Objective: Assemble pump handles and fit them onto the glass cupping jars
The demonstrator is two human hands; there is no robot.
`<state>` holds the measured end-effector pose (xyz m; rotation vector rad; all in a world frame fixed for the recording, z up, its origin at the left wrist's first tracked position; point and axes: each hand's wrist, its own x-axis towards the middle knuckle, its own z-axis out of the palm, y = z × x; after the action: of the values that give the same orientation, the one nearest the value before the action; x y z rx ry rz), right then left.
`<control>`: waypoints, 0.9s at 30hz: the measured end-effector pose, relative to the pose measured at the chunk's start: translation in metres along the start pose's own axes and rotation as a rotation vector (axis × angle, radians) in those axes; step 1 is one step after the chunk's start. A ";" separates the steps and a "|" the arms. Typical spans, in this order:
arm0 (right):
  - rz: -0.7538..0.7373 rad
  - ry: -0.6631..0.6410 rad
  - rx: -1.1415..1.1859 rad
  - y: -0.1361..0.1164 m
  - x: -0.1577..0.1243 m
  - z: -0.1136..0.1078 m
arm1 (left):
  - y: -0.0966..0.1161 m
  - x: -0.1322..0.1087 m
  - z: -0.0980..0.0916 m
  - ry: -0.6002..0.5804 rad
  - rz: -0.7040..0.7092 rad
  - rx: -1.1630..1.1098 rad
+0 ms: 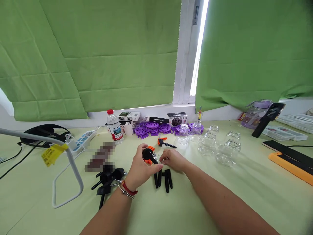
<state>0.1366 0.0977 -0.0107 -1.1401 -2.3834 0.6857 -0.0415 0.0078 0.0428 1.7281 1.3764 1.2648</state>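
Observation:
My left hand (141,168) is closed around a black plastic part with a round head (147,153) and a short stem that points toward my right hand. At the stem's end, the fingertips of my right hand (172,160) are pinched together; whatever small thing they may hold is too small to make out. Orange plastic pieces (149,161) and thin metal rods show partly behind my left hand. Just below the hands, several black handle-like tubes (167,181) lie on the table. Beyond them rests a black part with an orange piece (160,141).
More black round-headed parts (105,179) lie left of my left forearm. A water bottle (114,127), boxes (129,116) and purple plastic pieces (151,127) line the back. Glass jars (206,143) stand to the right, a grey metal frame (75,173) at left.

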 end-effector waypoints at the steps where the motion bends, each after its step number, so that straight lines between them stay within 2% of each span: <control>1: -0.011 -0.006 0.003 0.000 0.000 0.000 | 0.000 0.000 -0.001 -0.004 -0.005 -0.005; 6: -0.045 -0.034 -0.013 0.001 0.001 0.001 | -0.004 0.003 -0.004 -0.038 -0.086 -0.168; 13: -0.018 0.002 -0.081 0.001 0.002 0.006 | -0.002 0.004 -0.008 -0.086 -0.170 -0.439; 15: -0.012 0.020 -0.090 -0.003 0.001 0.000 | 0.000 0.004 -0.010 -0.075 -0.177 -0.469; 17: -0.040 0.093 -0.060 -0.011 -0.003 -0.011 | 0.001 0.004 -0.012 -0.090 -0.177 -0.497; 19: -0.157 0.239 0.034 -0.026 -0.010 -0.026 | 0.002 0.003 -0.012 -0.152 -0.179 -0.526; 21: -0.354 0.325 0.092 -0.045 -0.017 -0.041 | 0.003 0.002 -0.012 -0.246 -0.181 -0.549; 24: -0.564 0.301 -0.004 -0.069 -0.026 -0.051 | 0.004 0.001 -0.011 -0.373 -0.169 -0.565; 27: -0.631 0.254 -0.159 -0.078 -0.029 -0.047 | 0.003 0.000 -0.010 -0.444 -0.134 -0.587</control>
<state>0.1326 0.0438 0.0687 -0.4328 -2.3999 0.1306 -0.0497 0.0060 0.0494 1.3643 0.7496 0.9969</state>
